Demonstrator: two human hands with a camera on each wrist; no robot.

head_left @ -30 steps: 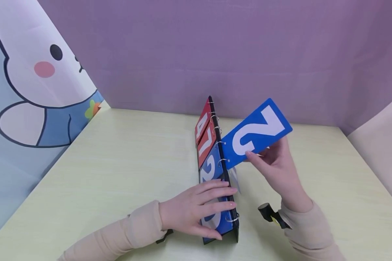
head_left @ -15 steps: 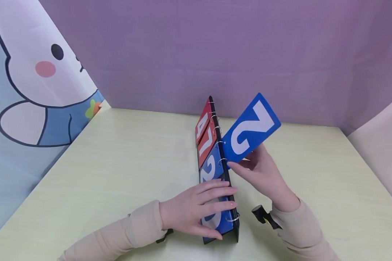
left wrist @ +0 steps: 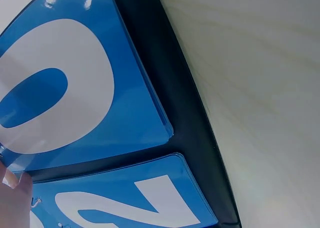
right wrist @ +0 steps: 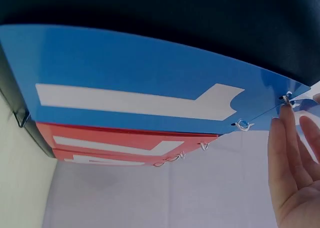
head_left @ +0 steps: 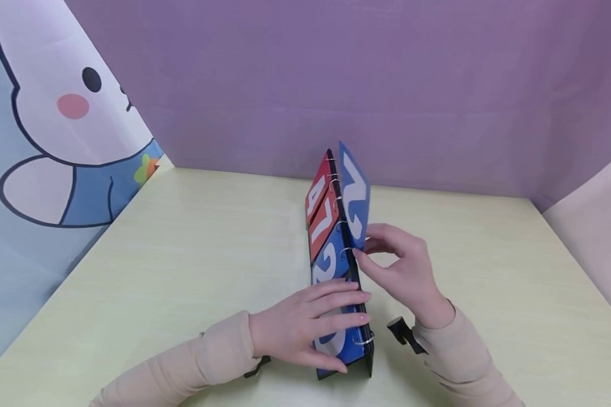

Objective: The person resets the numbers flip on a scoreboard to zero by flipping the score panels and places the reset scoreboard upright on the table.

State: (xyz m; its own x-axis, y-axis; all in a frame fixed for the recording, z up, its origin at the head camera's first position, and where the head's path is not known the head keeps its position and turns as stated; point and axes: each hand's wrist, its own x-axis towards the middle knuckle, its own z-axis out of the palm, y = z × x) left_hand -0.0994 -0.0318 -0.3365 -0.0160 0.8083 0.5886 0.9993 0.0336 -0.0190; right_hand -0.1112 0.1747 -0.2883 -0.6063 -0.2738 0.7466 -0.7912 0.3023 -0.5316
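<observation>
A tabletop flip scoreboard (head_left: pixel 353 282) stands lengthwise away from me, its red and blue number cards hung on metal rings along the top edge. My left hand (head_left: pixel 310 325) rests across its near end, fingers extended over the top edge and partly covering the blue 0 card (left wrist: pixel 95 107). Beside the far-right face, my right hand (head_left: pixel 404 265) pinches a blue 2 card (head_left: pixel 355 198) low down at its rings, the thumb right at the top edge. That card stands nearly upright. In the right wrist view, the right fingers (right wrist: pixel 282 158) reach the ring (right wrist: pixel 286 98).
Further along are the red cards 4 (head_left: pixel 314 195) and 7 (head_left: pixel 323 223). A blue card showing 1 (right wrist: pixel 135 77) hangs on the other face. Behind the pale table (head_left: pixel 224 237) hangs a purple cloth (head_left: pixel 366 85); a cartoon-printed cloth (head_left: pixel 56 135) is at left.
The blue 2 card has swung left from a rightward slant to nearly upright beside the top edge. My right hand has moved left with it; the left hand stays put.
</observation>
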